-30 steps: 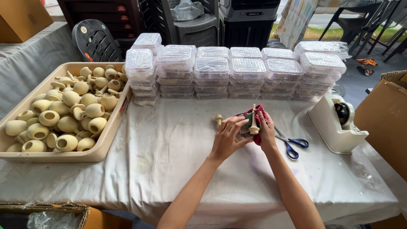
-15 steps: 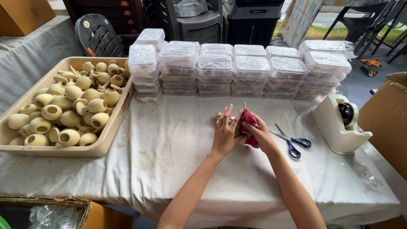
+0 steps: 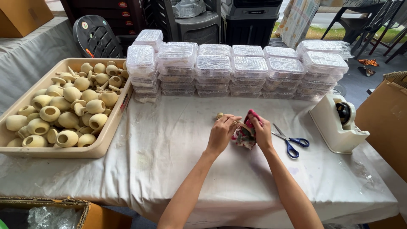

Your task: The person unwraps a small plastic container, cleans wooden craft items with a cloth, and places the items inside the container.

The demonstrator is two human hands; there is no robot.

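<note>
We see the white-draped worktop [image 3: 169, 169] carrying a beige tray [image 3: 108, 142] heaped with pale clay pots [image 3: 63, 114] at far left, and stacked clear lidded boxes [image 3: 237, 70] along the back. At centre, our left hand [image 3: 221, 135] and right hand [image 3: 260, 131] pinch a small red-patterned cloth bundle [image 3: 245, 138] between them; blue scissors [image 3: 290, 143] lie just right.

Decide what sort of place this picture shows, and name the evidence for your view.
Probably a small craft packing workspace, perhaps semi-outdoors. A tray of pale pottery pieces, stacks of clear lidded containers, and a tape dispenser and scissors on the cloth-covered table suggest hand packaging.
</note>
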